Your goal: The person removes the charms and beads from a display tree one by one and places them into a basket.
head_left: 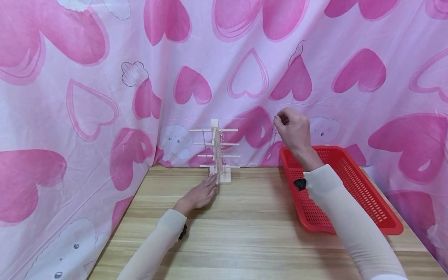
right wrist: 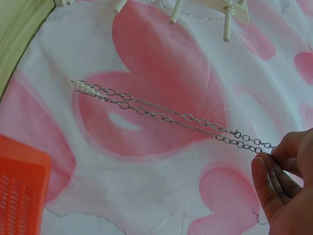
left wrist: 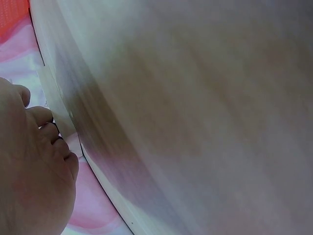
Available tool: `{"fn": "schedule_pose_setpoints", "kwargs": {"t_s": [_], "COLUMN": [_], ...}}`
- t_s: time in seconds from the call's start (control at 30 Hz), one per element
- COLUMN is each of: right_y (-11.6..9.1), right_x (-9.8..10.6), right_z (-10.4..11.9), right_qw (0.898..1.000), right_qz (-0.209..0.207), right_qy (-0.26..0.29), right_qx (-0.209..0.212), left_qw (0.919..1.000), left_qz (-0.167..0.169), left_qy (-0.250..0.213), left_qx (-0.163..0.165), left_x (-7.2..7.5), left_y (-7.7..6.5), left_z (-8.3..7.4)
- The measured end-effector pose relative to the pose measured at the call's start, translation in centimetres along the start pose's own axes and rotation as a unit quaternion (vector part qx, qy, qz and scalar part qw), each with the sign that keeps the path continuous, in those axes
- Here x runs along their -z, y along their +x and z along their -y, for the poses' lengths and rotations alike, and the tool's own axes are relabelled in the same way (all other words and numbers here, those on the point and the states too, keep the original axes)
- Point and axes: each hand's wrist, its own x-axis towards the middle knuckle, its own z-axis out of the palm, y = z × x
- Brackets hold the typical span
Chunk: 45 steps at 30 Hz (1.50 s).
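My right hand (head_left: pixel 294 128) is raised to the right of a wooden jewelry stand (head_left: pixel 215 124) and pinches a silver chain necklace (right wrist: pixel 159 117) between thumb and fingers. The necklace hangs down in two strands, with white pearl-like beads (right wrist: pixel 85 88) at its lower end. Several rods stick out from the stand's post, and other necklaces hang on them, one of them a pinkish beaded strand (head_left: pixel 222 146). Down at the stand's square base (head_left: pixel 225 177), my left hand (head_left: pixel 198 194) reaches out with extended fingers, its fingertips at the base. The left wrist view shows mainly the back of that hand.
A red perforated plastic basket (head_left: pixel 392 225) stands on the right of the wood-grain table (head_left: pixel 252 233), under my right forearm. A pink heart-patterned cloth (head_left: pixel 252 74) hangs behind the table and along its sides, close behind the stand.
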Motion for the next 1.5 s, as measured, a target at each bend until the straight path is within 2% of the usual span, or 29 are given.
{"fn": "schedule_pose_setpoints", "kwargs": {"t_s": [0.37,1.03,1.5], "right_y": [0.5,0.6,0.1], "right_x": [2.1,5.1,7.1], "right_z": [-1.1,-3.9,-5.8], "right_qw": [0.999,0.997,0.995], "right_qz": [0.000,-0.035,-0.023], "right_qy": [-0.029,-0.064,-0.087], "right_qx": [-0.012,-0.017,-0.040], "left_qw": [1.0000,1.0000,0.9999], "left_qz": [0.000,0.001,0.003], "left_qy": [0.004,0.007,0.006], "left_qx": [0.001,-0.005,-0.016], "left_x": [0.1,0.0,0.4], "left_y": [0.1,0.0,-0.2], "left_z": [0.1,0.0,-0.1]}}
